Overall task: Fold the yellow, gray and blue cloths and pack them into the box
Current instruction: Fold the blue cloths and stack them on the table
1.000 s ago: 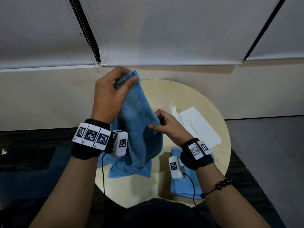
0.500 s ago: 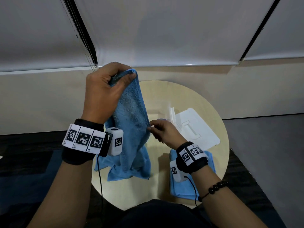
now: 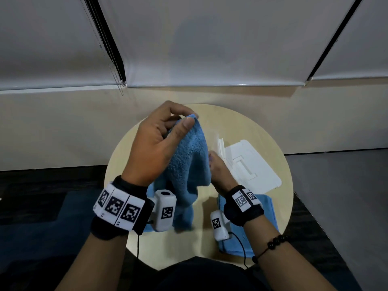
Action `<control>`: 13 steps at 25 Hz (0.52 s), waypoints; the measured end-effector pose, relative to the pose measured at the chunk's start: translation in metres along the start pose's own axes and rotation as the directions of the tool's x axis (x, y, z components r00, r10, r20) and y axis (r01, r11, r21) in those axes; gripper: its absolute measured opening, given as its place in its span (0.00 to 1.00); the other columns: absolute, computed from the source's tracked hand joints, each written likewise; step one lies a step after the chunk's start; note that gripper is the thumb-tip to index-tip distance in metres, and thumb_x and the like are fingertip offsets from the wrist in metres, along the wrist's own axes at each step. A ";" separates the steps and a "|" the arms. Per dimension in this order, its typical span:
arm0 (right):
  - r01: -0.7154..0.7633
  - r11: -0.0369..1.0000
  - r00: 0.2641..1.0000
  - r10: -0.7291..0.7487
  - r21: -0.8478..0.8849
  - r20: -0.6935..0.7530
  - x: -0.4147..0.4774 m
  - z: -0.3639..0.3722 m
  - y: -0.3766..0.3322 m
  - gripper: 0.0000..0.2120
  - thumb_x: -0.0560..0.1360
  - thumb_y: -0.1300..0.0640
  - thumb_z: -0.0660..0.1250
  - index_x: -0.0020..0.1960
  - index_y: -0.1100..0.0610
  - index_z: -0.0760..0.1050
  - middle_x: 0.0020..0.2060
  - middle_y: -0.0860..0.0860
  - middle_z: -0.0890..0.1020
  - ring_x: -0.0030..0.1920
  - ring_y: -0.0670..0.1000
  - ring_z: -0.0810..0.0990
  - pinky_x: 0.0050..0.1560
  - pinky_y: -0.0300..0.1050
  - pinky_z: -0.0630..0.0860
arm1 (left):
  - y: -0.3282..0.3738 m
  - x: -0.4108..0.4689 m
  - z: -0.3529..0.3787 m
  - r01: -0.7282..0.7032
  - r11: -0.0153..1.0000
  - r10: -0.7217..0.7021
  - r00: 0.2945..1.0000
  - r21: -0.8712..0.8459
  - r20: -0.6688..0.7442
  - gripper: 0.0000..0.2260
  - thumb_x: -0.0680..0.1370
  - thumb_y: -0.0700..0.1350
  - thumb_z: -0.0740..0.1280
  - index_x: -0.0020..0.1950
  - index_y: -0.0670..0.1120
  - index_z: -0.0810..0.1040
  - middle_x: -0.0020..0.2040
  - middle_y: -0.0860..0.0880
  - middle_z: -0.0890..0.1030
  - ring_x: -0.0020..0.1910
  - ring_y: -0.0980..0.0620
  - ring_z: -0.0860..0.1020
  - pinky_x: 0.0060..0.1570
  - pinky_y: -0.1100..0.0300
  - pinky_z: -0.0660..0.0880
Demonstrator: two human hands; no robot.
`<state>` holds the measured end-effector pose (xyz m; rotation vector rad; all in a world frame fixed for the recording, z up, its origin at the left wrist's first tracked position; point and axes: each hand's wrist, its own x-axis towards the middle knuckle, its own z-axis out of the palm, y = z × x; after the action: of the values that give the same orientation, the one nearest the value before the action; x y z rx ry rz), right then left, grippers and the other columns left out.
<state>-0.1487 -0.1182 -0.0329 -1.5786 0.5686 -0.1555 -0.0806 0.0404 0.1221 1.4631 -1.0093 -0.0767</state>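
Thumb and forefinger of our left hand (image 3: 155,148) pinch the top corner of the fluffy blue terry cloth (image 3: 186,164), which hangs over the round pale wooden table (image 3: 281,185). Our right hand (image 3: 220,169) grips its right edge lower down, fingers curled. A folded blue cloth (image 3: 264,223) lies near right, beside the flat white plastic lid (image 3: 252,166).

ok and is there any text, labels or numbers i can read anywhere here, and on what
No plain words or numbers can be read.
Left wristband: three black-and-white code squares; tiny marks under them, too blurred to read.
Right wristband: two code squares, no legible letters.
Left pod and right pod: one code square each.
Lid, cloth: no print visible.
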 end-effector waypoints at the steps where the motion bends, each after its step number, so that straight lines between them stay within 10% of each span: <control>1: 0.032 0.999 0.999 -0.032 0.038 0.005 0.000 0.000 -0.008 0.14 0.79 0.69 0.63 0.63 0.60 0.70 0.48 0.58 0.83 0.43 0.55 0.81 0.45 0.56 0.78 | -0.010 -0.002 0.000 0.076 0.997 -0.076 0.997 -0.019 -0.014 0.05 0.82 0.48 0.67 0.51 0.47 0.76 0.37 0.52 0.81 0.34 0.57 0.77 0.35 0.65 0.72; 6: 0.140 0.933 0.985 -0.165 0.331 0.050 -0.008 0.006 -0.042 0.13 0.81 0.61 0.67 0.64 0.57 0.72 0.51 0.57 0.86 0.45 0.53 0.85 0.42 0.44 0.81 | -0.062 -0.012 0.006 0.296 0.950 -0.291 0.955 0.099 -0.062 0.05 0.82 0.49 0.67 0.50 0.48 0.75 0.42 0.51 0.80 0.40 0.54 0.78 0.42 0.54 0.74; 13: 0.245 0.920 0.962 -0.269 0.307 0.038 -0.024 0.014 -0.055 0.06 0.81 0.60 0.67 0.56 0.60 0.81 0.50 0.62 0.85 0.45 0.55 0.83 0.47 0.48 0.80 | -0.078 -0.028 0.022 0.354 0.934 -0.356 0.913 -0.049 -0.198 0.03 0.81 0.48 0.67 0.49 0.50 0.77 0.44 0.54 0.81 0.41 0.53 0.81 0.41 0.59 0.76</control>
<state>-0.1488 -0.0960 0.0247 -1.3494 0.2566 -0.3597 -0.0701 0.0260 0.0381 1.5944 -0.5668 -0.1909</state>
